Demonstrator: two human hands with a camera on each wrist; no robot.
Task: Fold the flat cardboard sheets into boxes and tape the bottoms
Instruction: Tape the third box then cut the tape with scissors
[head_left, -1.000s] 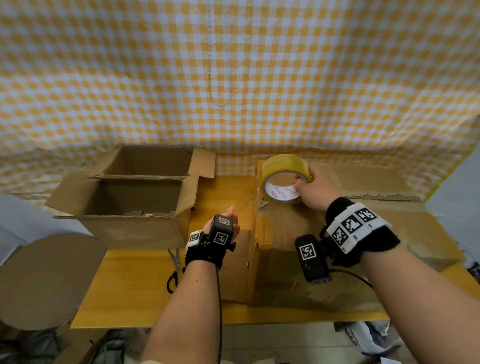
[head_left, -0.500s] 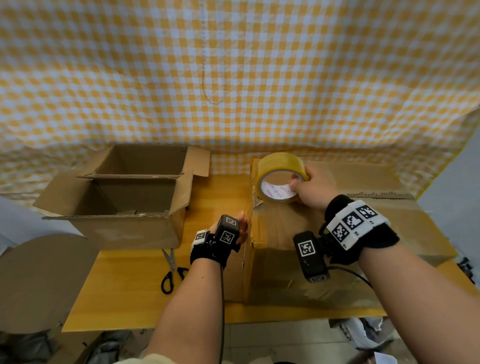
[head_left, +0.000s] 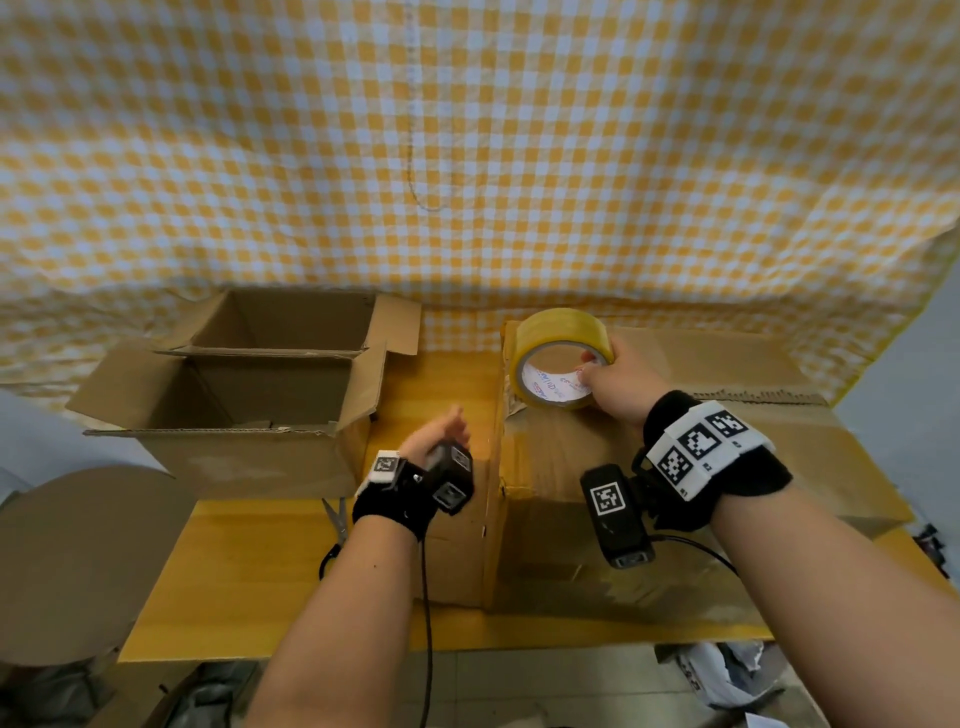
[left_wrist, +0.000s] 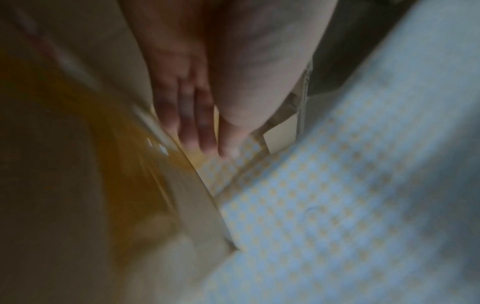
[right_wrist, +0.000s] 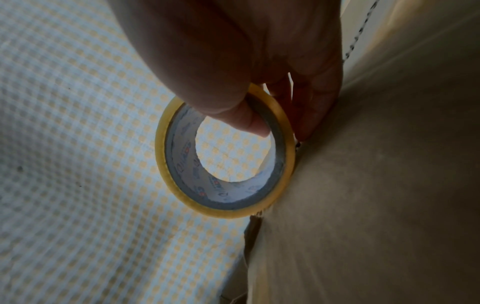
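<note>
Right hand (head_left: 615, 387) grips the round yellow tape roll (head_left: 561, 358), thumb hooked inside its printed white core, roll standing on the glossy taped bottom of the brown corrugated cardboard box (head_left: 597, 519). Left hand (head_left: 439, 434) fingers straight, loose, beside the box's left face, holding nothing.

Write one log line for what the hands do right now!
right hand grips yellow tape roll on brown cardboard box | left hand open beside box
</note>
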